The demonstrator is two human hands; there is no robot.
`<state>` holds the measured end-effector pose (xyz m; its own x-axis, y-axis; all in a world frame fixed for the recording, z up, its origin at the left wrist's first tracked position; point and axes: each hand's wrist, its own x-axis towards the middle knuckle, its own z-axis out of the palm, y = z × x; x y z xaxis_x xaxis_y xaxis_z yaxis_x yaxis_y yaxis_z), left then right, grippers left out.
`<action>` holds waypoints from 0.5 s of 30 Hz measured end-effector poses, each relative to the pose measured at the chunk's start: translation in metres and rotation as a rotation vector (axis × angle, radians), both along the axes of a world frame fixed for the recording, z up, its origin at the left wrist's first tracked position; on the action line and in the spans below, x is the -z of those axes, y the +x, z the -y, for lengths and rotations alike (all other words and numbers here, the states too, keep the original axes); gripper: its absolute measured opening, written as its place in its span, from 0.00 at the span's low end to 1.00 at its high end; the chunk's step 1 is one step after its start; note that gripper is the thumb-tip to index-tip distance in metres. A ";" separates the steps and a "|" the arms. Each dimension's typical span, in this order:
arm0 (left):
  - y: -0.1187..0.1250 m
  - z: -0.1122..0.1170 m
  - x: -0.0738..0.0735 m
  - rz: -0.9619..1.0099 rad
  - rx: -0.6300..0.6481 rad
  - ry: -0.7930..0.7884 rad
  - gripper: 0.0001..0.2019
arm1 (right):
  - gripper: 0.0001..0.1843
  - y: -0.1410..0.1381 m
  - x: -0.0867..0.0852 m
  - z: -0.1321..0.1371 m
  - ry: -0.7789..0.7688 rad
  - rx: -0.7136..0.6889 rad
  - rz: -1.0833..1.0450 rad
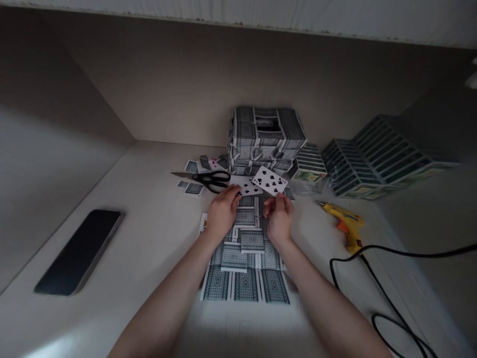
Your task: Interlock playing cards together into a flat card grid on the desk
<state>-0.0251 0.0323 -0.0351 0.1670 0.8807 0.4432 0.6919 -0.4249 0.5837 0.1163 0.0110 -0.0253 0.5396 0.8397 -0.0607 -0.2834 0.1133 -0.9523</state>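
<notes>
My left hand [222, 211] pinches a face-up playing card [246, 185] with black pips at its near edge. In my right hand [279, 217] is a second face-up spade card [270, 180], tilted and overlapping the first. Both hands hover over a flat mat of face-down patterned cards [244, 268] laid edge to edge on the desk. Just behind the held cards stands a box-like structure built from cards [265, 139].
Black-handled scissors [206, 179] and loose cards [194, 188] lie to the left. A dark phone [80, 250] rests at far left. A yellow glue gun [346, 223] with a black cord [387, 298] lies at right, near stacks of card packs [376, 154].
</notes>
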 end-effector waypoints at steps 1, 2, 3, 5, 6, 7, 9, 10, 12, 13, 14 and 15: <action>0.000 0.000 0.000 0.000 -0.002 0.002 0.14 | 0.16 0.000 0.000 0.000 0.007 0.021 -0.004; 0.000 0.001 0.000 0.000 -0.004 0.004 0.14 | 0.16 0.000 0.001 -0.001 0.014 0.039 -0.009; 0.001 0.001 -0.001 -0.001 -0.005 0.005 0.14 | 0.16 0.000 0.002 -0.001 0.021 0.053 -0.014; 0.001 0.002 -0.001 -0.004 -0.010 0.009 0.14 | 0.15 0.000 0.003 -0.002 0.030 0.071 -0.024; 0.001 0.002 -0.001 -0.006 -0.013 0.010 0.14 | 0.14 0.000 0.004 -0.002 0.035 0.079 -0.028; 0.001 0.002 -0.001 -0.009 -0.016 0.010 0.14 | 0.14 0.001 0.005 -0.002 0.039 0.086 -0.034; 0.001 0.002 -0.001 -0.010 -0.018 0.009 0.14 | 0.14 0.001 0.006 -0.003 0.049 0.097 -0.045; 0.001 0.001 -0.001 -0.005 -0.018 0.009 0.14 | 0.14 0.001 0.006 -0.003 0.053 0.098 -0.052; 0.000 0.001 0.000 0.009 -0.024 0.010 0.14 | 0.13 0.001 0.007 -0.003 0.060 0.100 -0.068; 0.000 0.001 0.000 0.016 -0.034 0.011 0.14 | 0.13 0.001 0.007 -0.004 0.060 0.098 -0.074; -0.001 0.001 0.000 0.020 -0.052 0.013 0.15 | 0.14 0.001 0.007 -0.004 0.057 0.091 -0.073; -0.001 0.002 0.000 0.023 -0.078 0.017 0.15 | 0.14 0.001 0.006 -0.003 0.050 0.076 -0.065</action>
<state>-0.0263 0.0307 -0.0354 0.0877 0.8831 0.4609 0.7096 -0.3801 0.5933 0.1172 0.0144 -0.0313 0.5978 0.7996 -0.0567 -0.3330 0.1834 -0.9249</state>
